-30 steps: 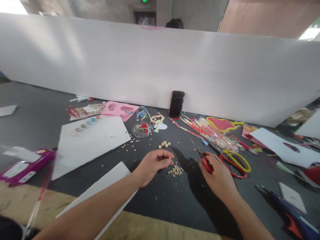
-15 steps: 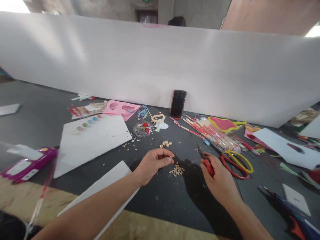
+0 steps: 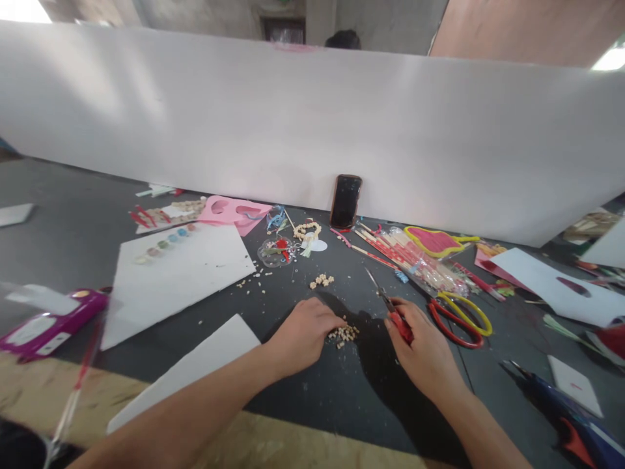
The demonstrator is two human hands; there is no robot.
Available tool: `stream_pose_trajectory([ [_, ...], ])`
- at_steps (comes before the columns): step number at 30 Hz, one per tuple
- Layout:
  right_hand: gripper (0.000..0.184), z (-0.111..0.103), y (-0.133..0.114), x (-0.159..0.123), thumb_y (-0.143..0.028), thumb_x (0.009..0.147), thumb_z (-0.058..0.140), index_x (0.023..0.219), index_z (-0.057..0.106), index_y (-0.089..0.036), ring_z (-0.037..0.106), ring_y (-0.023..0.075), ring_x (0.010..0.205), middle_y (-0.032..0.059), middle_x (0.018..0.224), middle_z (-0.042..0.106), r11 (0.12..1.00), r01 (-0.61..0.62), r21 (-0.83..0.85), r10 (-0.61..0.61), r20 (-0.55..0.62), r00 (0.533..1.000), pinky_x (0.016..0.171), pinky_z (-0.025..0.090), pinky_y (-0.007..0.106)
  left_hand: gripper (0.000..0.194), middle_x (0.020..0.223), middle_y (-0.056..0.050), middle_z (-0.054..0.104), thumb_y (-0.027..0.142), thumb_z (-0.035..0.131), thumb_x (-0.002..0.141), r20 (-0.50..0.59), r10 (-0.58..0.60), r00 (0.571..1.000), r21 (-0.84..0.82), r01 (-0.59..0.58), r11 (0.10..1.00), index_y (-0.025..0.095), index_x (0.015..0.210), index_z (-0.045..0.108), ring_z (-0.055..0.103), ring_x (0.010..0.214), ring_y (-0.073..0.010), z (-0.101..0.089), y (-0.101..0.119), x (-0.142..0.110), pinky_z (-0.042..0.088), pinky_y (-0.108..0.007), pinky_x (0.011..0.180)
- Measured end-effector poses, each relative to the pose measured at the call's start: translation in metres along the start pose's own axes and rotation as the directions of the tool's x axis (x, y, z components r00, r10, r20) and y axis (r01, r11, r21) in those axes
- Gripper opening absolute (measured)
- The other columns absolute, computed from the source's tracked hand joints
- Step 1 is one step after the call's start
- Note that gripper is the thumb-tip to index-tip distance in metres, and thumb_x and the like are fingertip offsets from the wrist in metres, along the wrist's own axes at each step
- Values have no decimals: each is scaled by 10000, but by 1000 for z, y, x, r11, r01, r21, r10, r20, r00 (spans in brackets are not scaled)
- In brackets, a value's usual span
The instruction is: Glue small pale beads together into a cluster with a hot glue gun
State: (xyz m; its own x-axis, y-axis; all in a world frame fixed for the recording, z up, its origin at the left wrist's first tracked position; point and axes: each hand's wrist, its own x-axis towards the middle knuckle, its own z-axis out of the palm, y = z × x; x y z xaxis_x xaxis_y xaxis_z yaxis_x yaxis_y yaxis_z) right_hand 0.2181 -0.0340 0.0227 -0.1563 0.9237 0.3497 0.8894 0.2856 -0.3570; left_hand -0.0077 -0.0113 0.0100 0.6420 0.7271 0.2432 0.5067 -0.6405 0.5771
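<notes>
Left fingers (image 3: 334, 323) lowered, curled onto pale beads (image 3: 344, 335)

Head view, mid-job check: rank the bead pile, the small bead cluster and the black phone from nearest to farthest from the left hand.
1. Pile of pale beads: right at the fingertips of the left hand, on its right.
2. Small cluster of pale beads: ahead of the hand.
3. Black smartphone: farthest, standing at the back.

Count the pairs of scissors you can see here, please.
2. A small red-handled pair of scissors is held in the right hand; a larger pair of scissors with red and yellow handles lies to its right. More could be hidden.
</notes>
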Motion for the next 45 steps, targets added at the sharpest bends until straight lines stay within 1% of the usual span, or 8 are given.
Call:
stream_pose_trajectory([
  [3, 103, 0, -1, 0, -267, 824, 459, 907, 495, -219, 558, 224, 975, 84, 1052, 595, 1000, 13, 5, -13, 5, 1000, 822, 451, 361, 511, 1033, -61, 601, -4, 417, 672, 38, -50, 998, 134, 44, 990, 249, 1087, 575, 438, 949, -229, 2, 1, -2, 306, -377, 808],
  [7, 84, 1, -1, 0, -268, 824, 461, 889, 494, -225, 557, 221, 981, 77, 1060, 592, 1000, 24, 5, -24, 19, 1000, 825, 454, 358, 514, 1066, -56, 564, 10, 435, 673, 69, -1, 998, 206, -13, 978, 266, 1100, 561, 405, 981, -234, 3, 5, -5, 277, -395, 829],
  [13, 87, 1, 0, -1, -269, 831, 460, 898, 493, -224, 554, 222, 986, 79, 1061, 589, 1000, 27, 2, -27, 22, 999, 834, 447, 360, 403, 993, -40, 584, 26, 415, 737, 37, 12, 999, 163, -18, 987, 265, 997, 608, 424, 940, -210, -2, 6, -3, 265, -381, 816],
  [17, 79, 1, -1, -1, -269, 828, 467, 887, 494, -223, 550, 218, 991, 76, 1065, 588, 999, 34, 4, -34, 28, 999, 830, 449, 350, 187, 941, -39, 594, 182, 483, 794, 40, -5, 999, 133, 0, 991, 239, 902, 624, 432, 915, -213, -4, 8, -3, 268, -376, 806],
  [20, 79, 1, -1, -2, -270, 826, 471, 887, 492, -223, 550, 219, 992, 77, 1061, 587, 999, 33, 6, -34, 27, 999, 828, 449, 348, 133, 939, -27, 590, 229, 524, 785, 55, 17, 998, 124, -24, 992, 247, 865, 629, 429, 925, -211, -2, 10, -4, 263, -373, 808],
  [34, 92, 4, -1, -2, -288, 826, 467, 883, 505, -227, 547, 212, 997, 65, 1074, 586, 1000, 18, 14, -19, 51, 998, 831, 447, 338, 117, 949, 3, 582, 228, 557, 773, 40, -47, 998, 172, 39, 984, 239, 885, 588, 417, 959, -205, -4, 11, -4, 273, -375, 837],
  [39, 100, 4, -1, -2, -292, 825, 464, 886, 510, -227, 547, 215, 1002, 67, 1087, 583, 1000, 20, 15, -21, 64, 998, 834, 448, 344, 87, 946, 14, 579, 187, 531, 779, 46, -37, 998, 150, 30, 988, 242, 809, 592, 420, 964, -197, -1, 9, -4, 271, -376, 847],
  [45, 96, 4, -1, -2, -295, 829, 463, 876, 509, -225, 550, 209, 998, 67, 1087, 583, 1000, 18, 9, -19, 58, 998, 836, 447, 335, 242, 946, 4, 589, 59, 441, 777, 2, -54, 999, 158, 53, 986, 234, 857, 588, 425, 956, -189, 1, 3, -3, 281, -372, 840],
])
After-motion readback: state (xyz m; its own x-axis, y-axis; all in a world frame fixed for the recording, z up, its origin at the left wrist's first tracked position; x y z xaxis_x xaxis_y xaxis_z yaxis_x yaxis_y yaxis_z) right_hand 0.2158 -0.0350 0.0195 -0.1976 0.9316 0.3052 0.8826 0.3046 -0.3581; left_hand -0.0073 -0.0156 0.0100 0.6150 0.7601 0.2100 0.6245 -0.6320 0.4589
